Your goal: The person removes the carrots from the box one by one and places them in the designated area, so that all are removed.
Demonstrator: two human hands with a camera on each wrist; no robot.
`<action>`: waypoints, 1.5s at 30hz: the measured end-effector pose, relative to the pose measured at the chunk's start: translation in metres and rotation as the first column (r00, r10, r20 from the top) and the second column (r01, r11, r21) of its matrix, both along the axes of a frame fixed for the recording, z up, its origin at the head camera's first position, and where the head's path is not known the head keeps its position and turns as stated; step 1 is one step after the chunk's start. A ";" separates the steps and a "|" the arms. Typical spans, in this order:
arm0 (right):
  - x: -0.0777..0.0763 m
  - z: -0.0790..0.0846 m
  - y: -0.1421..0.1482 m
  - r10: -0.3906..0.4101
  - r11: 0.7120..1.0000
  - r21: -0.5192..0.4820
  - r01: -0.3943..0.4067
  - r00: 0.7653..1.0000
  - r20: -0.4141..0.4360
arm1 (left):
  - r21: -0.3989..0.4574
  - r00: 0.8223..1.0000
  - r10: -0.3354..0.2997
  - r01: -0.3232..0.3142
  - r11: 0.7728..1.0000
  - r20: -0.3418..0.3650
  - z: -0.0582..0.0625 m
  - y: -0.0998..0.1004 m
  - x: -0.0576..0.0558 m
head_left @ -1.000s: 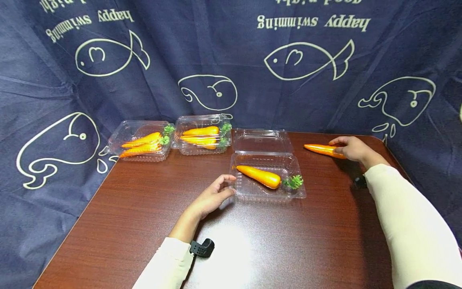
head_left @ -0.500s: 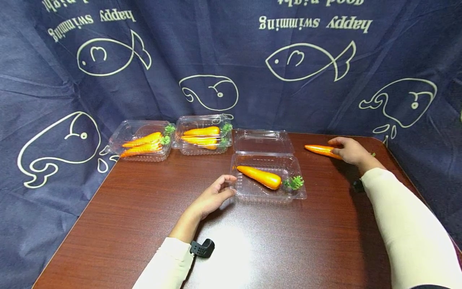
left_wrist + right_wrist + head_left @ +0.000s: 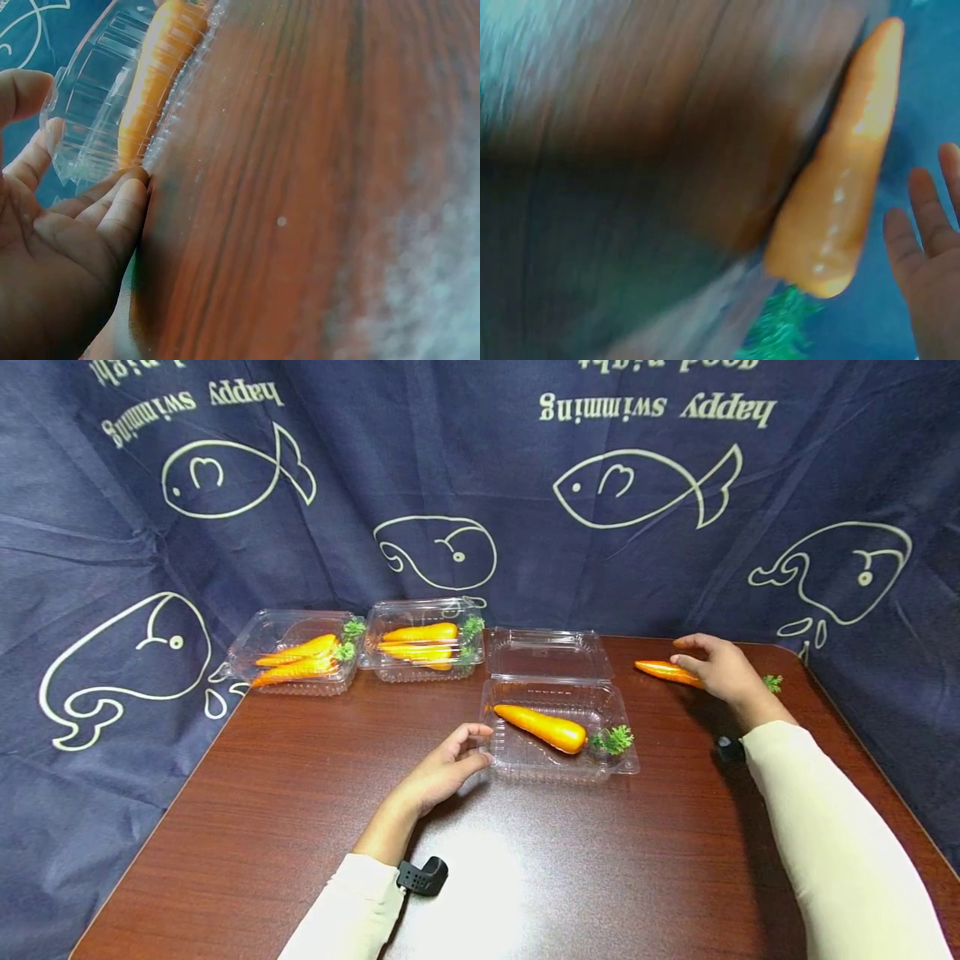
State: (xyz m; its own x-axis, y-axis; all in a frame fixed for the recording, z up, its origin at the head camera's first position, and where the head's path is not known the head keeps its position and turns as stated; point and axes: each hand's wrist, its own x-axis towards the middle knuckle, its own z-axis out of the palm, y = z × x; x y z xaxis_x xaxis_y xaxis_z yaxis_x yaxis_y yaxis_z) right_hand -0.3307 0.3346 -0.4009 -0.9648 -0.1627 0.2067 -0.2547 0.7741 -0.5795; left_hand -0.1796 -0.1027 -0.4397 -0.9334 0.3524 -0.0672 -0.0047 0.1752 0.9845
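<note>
An open clear plastic clamshell box [image 3: 510, 756] sits mid-table, one orange carrot [image 3: 540, 728] with a green top lying in it. My left hand [image 3: 442, 772] touches the box's left end with loosely bent fingers; in the left wrist view its fingertips [image 3: 129, 196] rest against the end wall. To the right, a second carrot [image 3: 660, 671] lies on the table. My right hand [image 3: 723, 672] is over that carrot's thick end and hides part of it. In the right wrist view, the extended fingers [image 3: 930, 217] stand apart from the carrot [image 3: 840, 180], with a gap between.
The open box's lid [image 3: 550, 653] lies flat behind it. Further left stand two closed clear boxes, a left one [image 3: 258, 631] and a middle one [image 3: 386, 612], with carrots inside. A dark blue curtain [image 3: 517, 568] hangs behind the wooden table [image 3: 337, 760].
My right hand has shifted slightly left along the carrot, its fingers spreading, so the carrot's green top now shows behind the wrist. The left hand stays at the box.
</note>
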 end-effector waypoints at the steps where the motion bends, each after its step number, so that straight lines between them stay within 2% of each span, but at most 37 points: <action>1: 0.002 0.002 -0.004 -0.003 1.000 -0.001 0.003 1.000 -0.007 | 0.001 1.000 -0.001 0.001 1.000 0.002 0.000 0.000 0.000; 8: 0.014 0.012 -0.026 0.027 0.999 -0.041 -0.029 0.998 -0.054 | -0.003 1.000 0.000 0.000 1.000 -0.001 0.002 0.000 0.001; 16: 0.032 0.027 -0.052 0.081 0.996 -0.034 -0.083 0.994 -0.075 | -0.016 1.000 0.000 0.000 1.000 0.001 0.002 0.000 0.001; 19: 0.037 0.031 -0.063 0.128 0.991 -0.030 -0.133 0.984 -0.121 | -0.016 1.000 -0.001 0.001 1.000 -0.005 0.001 0.000 0.000; 23: 0.042 0.037 -0.076 0.214 0.976 -0.009 -0.219 0.960 -0.181 | -0.018 1.000 0.001 -0.001 1.000 -0.010 0.001 0.000 0.000; 27: 0.048 0.043 -0.088 0.295 0.955 0.054 -0.290 0.939 -0.176 | -0.025 1.000 0.006 -0.006 1.000 -0.006 0.002 0.001 0.001; 34: 0.056 0.054 -0.107 0.440 0.894 0.174 -0.414 0.884 -0.156 | -0.022 1.000 0.008 -0.008 1.000 -0.005 0.002 0.001 0.000; 45: 0.063 0.056 -0.131 0.577 0.794 0.274 -0.542 0.815 -0.061 | -0.011 1.000 -0.004 0.003 1.000 -0.013 0.000 0.001 0.000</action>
State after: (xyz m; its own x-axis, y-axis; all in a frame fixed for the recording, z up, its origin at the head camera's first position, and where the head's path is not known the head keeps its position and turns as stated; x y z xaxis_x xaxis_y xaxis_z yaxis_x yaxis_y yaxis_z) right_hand -0.2672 0.2034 -0.3450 -0.6551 -0.7251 0.2123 -0.7467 0.5785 -0.3284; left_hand -0.1801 -0.1014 -0.4395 -0.9330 0.3550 -0.0592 0.0083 0.1857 0.9826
